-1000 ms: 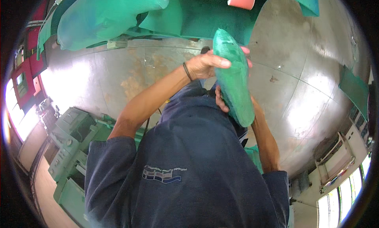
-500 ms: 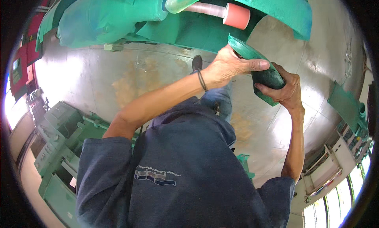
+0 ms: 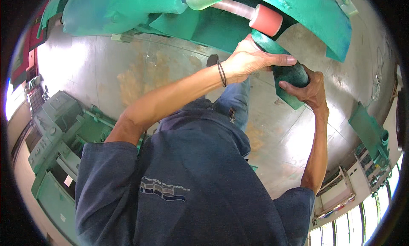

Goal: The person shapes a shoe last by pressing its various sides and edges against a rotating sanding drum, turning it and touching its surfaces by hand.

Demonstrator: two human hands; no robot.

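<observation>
Both my hands hold a dark green, curved, shoe-like piece (image 3: 289, 75), whose exact kind I cannot make out. My left hand (image 3: 257, 58) grips its upper end, thumb laid across the top. Lower down, my right hand (image 3: 310, 90) is wrapped round the right side with its thumb on the face. The upper tip of the piece lies right at the lower edge of a pink roller (image 3: 266, 20); whether they touch I cannot tell. This roller sits on a pale shaft (image 3: 234, 8) that comes out of a large green machine (image 3: 123, 12).
A curved green hood (image 3: 317, 16) arches over the roller's right side. Below lies a shiny grey floor (image 3: 102, 71) with brown stains. Another green machine (image 3: 64, 144) stands at the left, a green metal part (image 3: 370, 131) and a bench (image 3: 336, 195) at the right.
The green piece has come up against or very near the roller, its lower end shifting slightly up. My hands keep their hold; the whole view has shifted a little.
</observation>
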